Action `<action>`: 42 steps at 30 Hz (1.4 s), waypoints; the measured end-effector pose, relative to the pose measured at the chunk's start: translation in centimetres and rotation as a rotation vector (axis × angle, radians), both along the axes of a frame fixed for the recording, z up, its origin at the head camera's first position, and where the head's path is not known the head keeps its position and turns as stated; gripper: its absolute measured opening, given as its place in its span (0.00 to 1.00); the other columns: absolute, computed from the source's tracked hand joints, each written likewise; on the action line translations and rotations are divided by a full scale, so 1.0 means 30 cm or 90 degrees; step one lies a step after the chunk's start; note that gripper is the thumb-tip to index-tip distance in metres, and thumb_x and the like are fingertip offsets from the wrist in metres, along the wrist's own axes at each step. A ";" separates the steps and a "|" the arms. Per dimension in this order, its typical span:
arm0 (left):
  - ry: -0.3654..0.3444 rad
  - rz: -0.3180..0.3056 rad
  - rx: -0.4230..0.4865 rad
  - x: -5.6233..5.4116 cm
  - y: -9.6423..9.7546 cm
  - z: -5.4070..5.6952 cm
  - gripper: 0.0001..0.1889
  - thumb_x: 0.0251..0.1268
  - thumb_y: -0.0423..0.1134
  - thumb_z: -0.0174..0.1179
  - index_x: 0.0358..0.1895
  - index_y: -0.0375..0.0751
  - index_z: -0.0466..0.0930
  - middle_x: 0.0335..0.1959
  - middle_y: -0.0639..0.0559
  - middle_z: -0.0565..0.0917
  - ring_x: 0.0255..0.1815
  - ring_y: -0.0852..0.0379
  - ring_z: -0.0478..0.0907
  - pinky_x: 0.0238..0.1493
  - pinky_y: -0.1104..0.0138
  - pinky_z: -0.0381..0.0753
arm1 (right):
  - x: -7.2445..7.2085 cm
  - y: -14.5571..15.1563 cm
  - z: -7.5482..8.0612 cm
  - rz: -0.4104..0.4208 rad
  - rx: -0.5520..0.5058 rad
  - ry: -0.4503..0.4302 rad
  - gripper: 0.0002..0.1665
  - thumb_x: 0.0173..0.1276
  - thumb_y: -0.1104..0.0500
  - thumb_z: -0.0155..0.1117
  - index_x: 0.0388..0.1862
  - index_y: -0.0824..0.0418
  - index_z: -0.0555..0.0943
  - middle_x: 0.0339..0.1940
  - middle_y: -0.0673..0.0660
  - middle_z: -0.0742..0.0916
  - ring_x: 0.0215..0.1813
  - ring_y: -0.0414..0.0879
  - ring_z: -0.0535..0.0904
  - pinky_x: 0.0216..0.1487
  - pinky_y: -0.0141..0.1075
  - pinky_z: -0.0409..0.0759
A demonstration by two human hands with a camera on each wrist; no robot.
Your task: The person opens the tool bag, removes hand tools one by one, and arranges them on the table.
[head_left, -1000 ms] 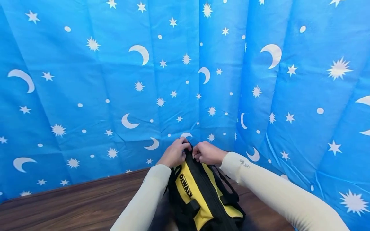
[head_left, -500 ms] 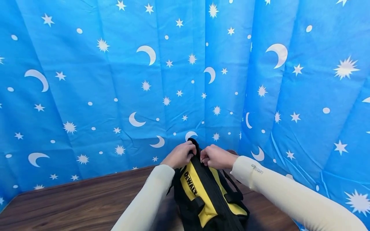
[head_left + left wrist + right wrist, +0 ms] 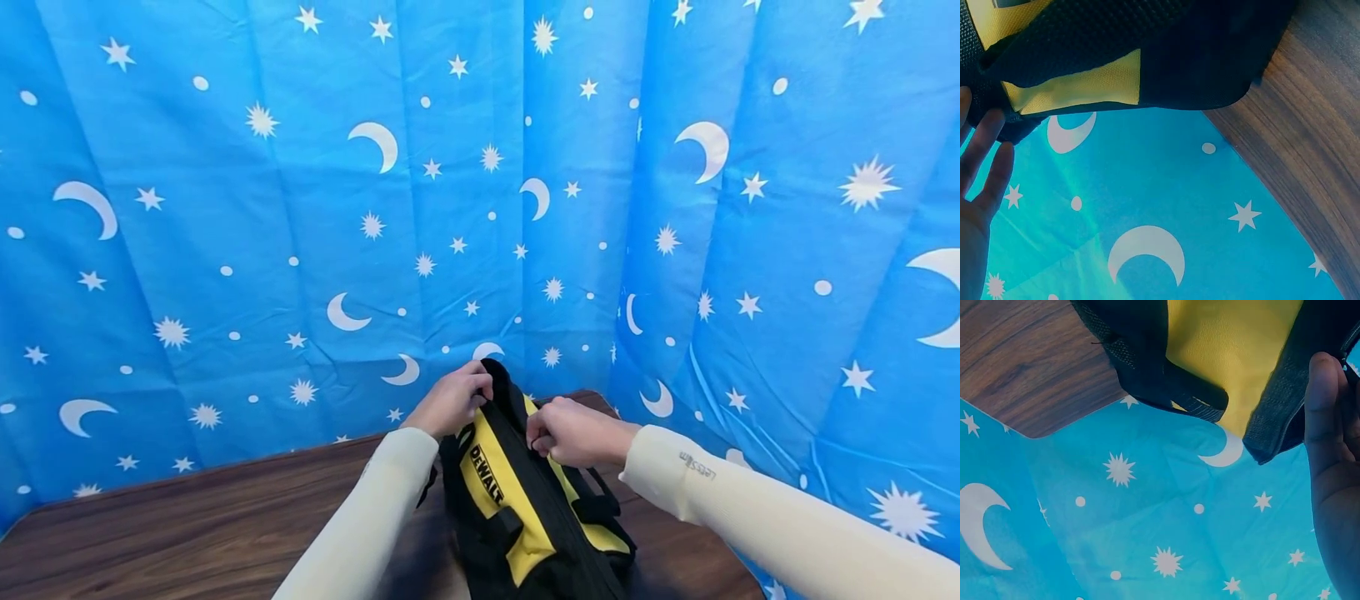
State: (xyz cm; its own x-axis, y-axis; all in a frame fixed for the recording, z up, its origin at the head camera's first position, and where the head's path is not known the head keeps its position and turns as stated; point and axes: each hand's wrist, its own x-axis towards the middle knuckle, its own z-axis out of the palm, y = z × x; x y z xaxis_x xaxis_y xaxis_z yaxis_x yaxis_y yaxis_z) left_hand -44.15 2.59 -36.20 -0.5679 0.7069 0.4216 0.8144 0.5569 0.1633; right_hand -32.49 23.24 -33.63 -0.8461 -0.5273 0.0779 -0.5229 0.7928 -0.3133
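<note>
A black and yellow DeWalt tool bag lies on the table, a dark zipper strip running along its top. My left hand pinches the bag's far end by its top edge; in the left wrist view its fingers lie against the bag's corner. On the right of the strip, my right hand pinches something small at the zipper, probably its pull, mostly hidden by the fingers. The right wrist view shows thumb and fingers at the zipper. Behind them, the far end of the bag's top stands parted.
The dark wood-grain table extends left of the bag and a little to its right. A blue curtain with white moons and stars hangs behind and along the right. Carry straps loop from the bag's sides.
My right hand has slid along the zipper away from the far end, toward me. The parted stretch at the far end has grown longer. My left hand stays at that end.
</note>
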 end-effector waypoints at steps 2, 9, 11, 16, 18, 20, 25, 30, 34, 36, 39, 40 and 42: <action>0.008 0.009 0.001 0.001 -0.005 0.000 0.08 0.62 0.29 0.61 0.32 0.49 0.78 0.36 0.60 0.69 0.35 0.62 0.71 0.37 0.70 0.73 | 0.015 0.005 -0.002 0.006 0.000 0.005 0.11 0.66 0.69 0.55 0.32 0.56 0.82 0.25 0.44 0.80 0.26 0.36 0.75 0.30 0.29 0.76; 0.035 0.039 -0.004 0.001 -0.015 -0.004 0.09 0.60 0.30 0.63 0.31 0.51 0.79 0.34 0.62 0.69 0.34 0.62 0.70 0.36 0.70 0.72 | 0.071 0.024 -0.011 0.019 -0.030 0.001 0.09 0.68 0.68 0.56 0.33 0.56 0.82 0.25 0.45 0.80 0.25 0.35 0.74 0.30 0.30 0.75; 0.051 0.038 -0.001 0.001 -0.022 -0.005 0.09 0.59 0.30 0.64 0.31 0.51 0.79 0.33 0.62 0.70 0.33 0.62 0.70 0.36 0.69 0.72 | 0.093 0.027 -0.012 0.030 -0.038 0.000 0.10 0.68 0.68 0.56 0.32 0.56 0.81 0.25 0.44 0.80 0.24 0.35 0.74 0.29 0.30 0.75; 0.061 0.024 0.014 0.003 -0.036 -0.005 0.11 0.57 0.28 0.64 0.30 0.51 0.79 0.32 0.60 0.71 0.32 0.61 0.70 0.36 0.68 0.73 | 0.176 0.042 -0.010 0.068 -0.041 -0.002 0.13 0.67 0.70 0.55 0.29 0.54 0.80 0.24 0.42 0.79 0.23 0.33 0.71 0.27 0.28 0.73; 0.058 0.026 0.021 0.003 -0.041 -0.005 0.11 0.57 0.27 0.64 0.30 0.51 0.79 0.32 0.60 0.72 0.32 0.61 0.70 0.37 0.68 0.73 | 0.211 0.048 -0.008 0.081 -0.045 -0.011 0.14 0.66 0.71 0.55 0.29 0.53 0.79 0.22 0.41 0.78 0.22 0.32 0.70 0.25 0.27 0.71; 0.058 0.031 0.027 0.002 -0.045 -0.006 0.12 0.56 0.25 0.64 0.29 0.51 0.80 0.32 0.60 0.72 0.32 0.61 0.70 0.37 0.67 0.73 | 0.245 0.053 -0.005 0.094 -0.052 -0.019 0.15 0.66 0.72 0.55 0.29 0.53 0.79 0.21 0.41 0.76 0.21 0.31 0.69 0.24 0.26 0.70; 0.067 0.038 0.027 -0.001 -0.048 -0.010 0.11 0.55 0.25 0.64 0.30 0.49 0.81 0.32 0.61 0.72 0.33 0.60 0.72 0.38 0.66 0.74 | 0.317 0.069 -0.005 0.120 -0.057 -0.024 0.15 0.66 0.73 0.54 0.30 0.52 0.78 0.21 0.39 0.74 0.21 0.29 0.66 0.24 0.25 0.69; 0.080 0.044 0.024 -0.002 -0.057 -0.014 0.13 0.54 0.23 0.63 0.30 0.49 0.81 0.32 0.61 0.73 0.34 0.59 0.73 0.38 0.66 0.74 | 0.373 0.077 -0.006 0.135 -0.057 -0.028 0.17 0.65 0.73 0.54 0.30 0.51 0.78 0.23 0.38 0.75 0.24 0.28 0.68 0.27 0.24 0.71; 0.089 0.040 0.028 -0.002 -0.071 -0.016 0.13 0.53 0.23 0.63 0.30 0.49 0.82 0.31 0.61 0.74 0.34 0.59 0.74 0.38 0.65 0.75 | 0.412 0.080 -0.007 0.117 -0.066 -0.069 0.17 0.66 0.72 0.53 0.33 0.49 0.79 0.26 0.39 0.79 0.26 0.29 0.72 0.30 0.26 0.74; 0.091 0.040 0.029 -0.001 -0.078 -0.016 0.14 0.52 0.22 0.63 0.30 0.49 0.82 0.31 0.61 0.74 0.35 0.60 0.74 0.39 0.65 0.75 | 0.428 0.081 -0.011 0.113 -0.070 -0.077 0.17 0.66 0.71 0.53 0.33 0.49 0.79 0.26 0.39 0.79 0.26 0.29 0.72 0.29 0.26 0.74; 0.089 0.041 0.031 0.003 -0.087 -0.014 0.16 0.50 0.20 0.61 0.29 0.50 0.81 0.31 0.62 0.74 0.36 0.60 0.74 0.40 0.65 0.75 | 0.447 0.083 -0.017 0.122 -0.077 -0.072 0.17 0.66 0.71 0.54 0.32 0.49 0.78 0.24 0.39 0.77 0.25 0.29 0.72 0.28 0.26 0.74; 0.087 0.042 0.030 0.004 -0.089 -0.013 0.17 0.50 0.20 0.60 0.29 0.51 0.81 0.31 0.62 0.74 0.36 0.60 0.74 0.40 0.65 0.75 | 0.454 0.084 -0.018 0.123 -0.080 -0.076 0.17 0.65 0.71 0.54 0.31 0.48 0.78 0.24 0.38 0.76 0.25 0.29 0.71 0.27 0.26 0.73; 0.082 0.045 0.030 0.006 -0.094 -0.011 0.18 0.49 0.19 0.59 0.29 0.52 0.80 0.31 0.63 0.74 0.37 0.60 0.74 0.40 0.65 0.75 | 0.468 0.088 -0.022 0.127 -0.080 -0.081 0.16 0.65 0.71 0.54 0.31 0.48 0.78 0.23 0.38 0.76 0.25 0.28 0.71 0.27 0.26 0.73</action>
State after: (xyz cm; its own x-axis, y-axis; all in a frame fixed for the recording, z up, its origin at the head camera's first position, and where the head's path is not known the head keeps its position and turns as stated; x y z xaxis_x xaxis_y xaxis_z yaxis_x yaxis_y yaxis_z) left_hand -43.98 -0.24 -36.53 -0.5542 0.6449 0.5263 0.7895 0.6076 0.0869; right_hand -18.45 25.86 -34.28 -0.7341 -0.6770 0.0526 -0.6145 0.6293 -0.4759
